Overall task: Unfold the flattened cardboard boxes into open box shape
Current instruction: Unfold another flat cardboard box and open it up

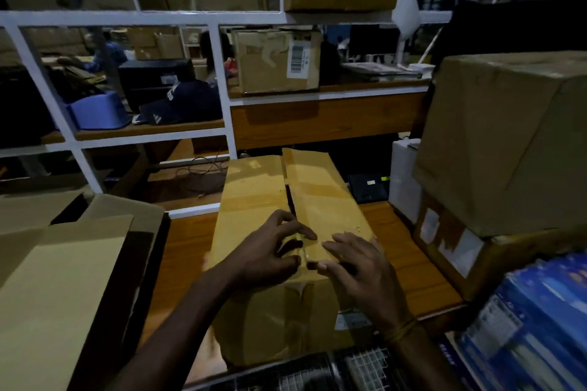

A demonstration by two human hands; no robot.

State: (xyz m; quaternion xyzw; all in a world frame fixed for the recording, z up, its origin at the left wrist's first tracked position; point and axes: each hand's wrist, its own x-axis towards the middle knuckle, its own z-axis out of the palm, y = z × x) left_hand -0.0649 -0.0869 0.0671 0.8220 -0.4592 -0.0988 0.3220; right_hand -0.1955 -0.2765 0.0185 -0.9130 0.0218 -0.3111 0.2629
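Observation:
A brown cardboard box [254, 200] stands on the wooden table [409, 251] in front of me, formed into box shape with its two top flaps folded down and meeting along a centre seam. My left hand [270, 251] rests on the left flap near the seam, fingers curled and spread. My right hand [362, 267] presses flat on the right flap, its thumb at the seam. The far end of the right flap lifts slightly. Flattened cardboard sheets [63, 279] lie at the left, beside the box.
Stacked closed cartons [508, 143] stand at the right, with blue printed packs [533, 320] below them. A white shelf frame [227, 86] with boxes runs across the back. A wire grid [349, 368] lies at the near edge.

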